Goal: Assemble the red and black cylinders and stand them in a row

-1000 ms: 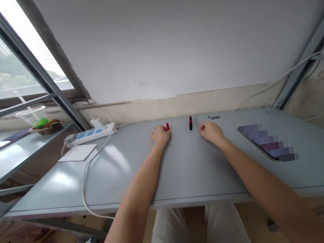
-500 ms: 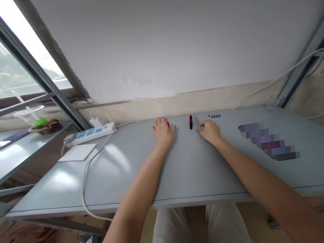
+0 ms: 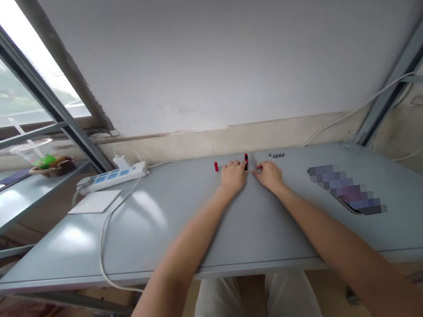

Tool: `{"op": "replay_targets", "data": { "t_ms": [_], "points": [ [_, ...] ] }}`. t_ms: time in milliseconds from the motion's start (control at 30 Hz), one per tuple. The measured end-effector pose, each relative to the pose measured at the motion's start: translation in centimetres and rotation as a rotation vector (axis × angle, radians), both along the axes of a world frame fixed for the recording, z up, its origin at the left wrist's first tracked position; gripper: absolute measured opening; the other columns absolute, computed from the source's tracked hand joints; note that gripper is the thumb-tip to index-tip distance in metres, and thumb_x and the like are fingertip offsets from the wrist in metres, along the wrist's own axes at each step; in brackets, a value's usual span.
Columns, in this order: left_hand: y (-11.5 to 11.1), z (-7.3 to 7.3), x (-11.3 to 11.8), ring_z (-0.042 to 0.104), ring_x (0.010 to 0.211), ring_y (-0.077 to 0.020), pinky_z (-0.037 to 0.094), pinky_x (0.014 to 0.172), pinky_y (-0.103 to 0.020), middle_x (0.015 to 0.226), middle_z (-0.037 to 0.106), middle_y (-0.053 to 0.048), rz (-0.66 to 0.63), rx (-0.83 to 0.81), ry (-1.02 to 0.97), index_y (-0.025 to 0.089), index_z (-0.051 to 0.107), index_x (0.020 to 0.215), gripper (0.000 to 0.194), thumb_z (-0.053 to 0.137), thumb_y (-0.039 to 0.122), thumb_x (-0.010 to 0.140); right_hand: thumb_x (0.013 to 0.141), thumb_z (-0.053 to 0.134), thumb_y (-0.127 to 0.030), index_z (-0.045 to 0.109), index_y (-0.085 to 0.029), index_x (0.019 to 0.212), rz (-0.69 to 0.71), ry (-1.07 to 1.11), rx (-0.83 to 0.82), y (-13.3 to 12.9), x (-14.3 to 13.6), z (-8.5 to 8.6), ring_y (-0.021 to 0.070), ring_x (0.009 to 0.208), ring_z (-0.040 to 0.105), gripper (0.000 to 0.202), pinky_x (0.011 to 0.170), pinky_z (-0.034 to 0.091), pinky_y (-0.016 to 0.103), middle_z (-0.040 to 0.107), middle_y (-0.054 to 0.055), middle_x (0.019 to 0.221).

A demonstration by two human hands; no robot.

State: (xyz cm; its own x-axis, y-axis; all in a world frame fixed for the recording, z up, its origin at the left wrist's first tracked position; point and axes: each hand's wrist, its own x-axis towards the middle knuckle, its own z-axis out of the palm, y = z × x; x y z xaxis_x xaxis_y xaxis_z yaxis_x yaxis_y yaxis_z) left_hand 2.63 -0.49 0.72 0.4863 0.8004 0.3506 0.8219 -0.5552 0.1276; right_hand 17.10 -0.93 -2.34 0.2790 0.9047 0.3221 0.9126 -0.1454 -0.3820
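My left hand [image 3: 234, 177] lies palm down on the grey desk [image 3: 221, 226], its fingers apart. Its thumb side is against a small red and black cylindrical piece [image 3: 246, 158], partly hidden by the hand. To the left of that hand a short red cylinder [image 3: 216, 166] stands by itself. My right hand [image 3: 271, 175] rests with thumb and forefinger apart beside a clear, see-through item [image 3: 253, 161], too faint to name. Several small dark metal pieces [image 3: 278, 156], perhaps screws, sit in a row beyond the right hand.
A phone [image 3: 345, 190] with a blurred-out screen lies on the right. On the left are a white power strip [image 3: 119, 176], a flat white square [image 3: 94, 202] and a white cable [image 3: 103, 243] trailing over the front edge. A wall [image 3: 232, 140] closes the back.
My left hand has left the short red cylinder and moved right to the red and black piece. The right hand has stayed about where it was. The view has shifted slightly.
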Motion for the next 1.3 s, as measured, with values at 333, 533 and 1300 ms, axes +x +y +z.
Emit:
{"op": "replay_targets", "data": {
  "t_ms": [333,533,1300],
  "points": [
    [1.2,-0.7,-1.8,0.058,0.079,-0.0181,0.042,0.075,-0.031,0.076,0.064,-0.007,0.138,-0.217,-0.522,0.017,0.066,0.073,0.015,0.060,0.032,0.075,0.078,0.055,-0.038,0.066,-0.019,0.093,0.008,0.027,0.007,0.0,-0.1,0.1,0.0238,0.100,0.054,0.026,0.081,0.040,0.036,0.061,0.010,0.103],
    [0.6,-2.1,-2.8,0.051,0.063,-0.0147,0.041,0.064,-0.028,0.059,0.055,-0.002,0.183,-0.307,-0.761,0.017,0.061,0.060,0.025,0.059,0.039,0.072,0.078,0.054,-0.034,0.066,-0.019,0.087,0.006,0.065,0.050,-0.1,0.0,0.1,0.0222,0.095,0.056,0.021,0.078,0.040,0.034,0.063,0.009,0.098],
    [-1.0,-0.8,-3.0,0.043,0.057,-0.0106,0.035,0.059,-0.025,0.058,0.050,0.000,0.171,-0.430,-0.985,0.016,0.058,0.056,0.025,0.062,0.036,0.071,0.078,0.051,-0.023,0.064,-0.022,0.091,0.107,-0.080,0.024,-2.3,-0.7,2.0,0.0202,0.084,0.059,0.018,0.074,0.035,0.032,0.067,0.004,0.086]
  ]
}}
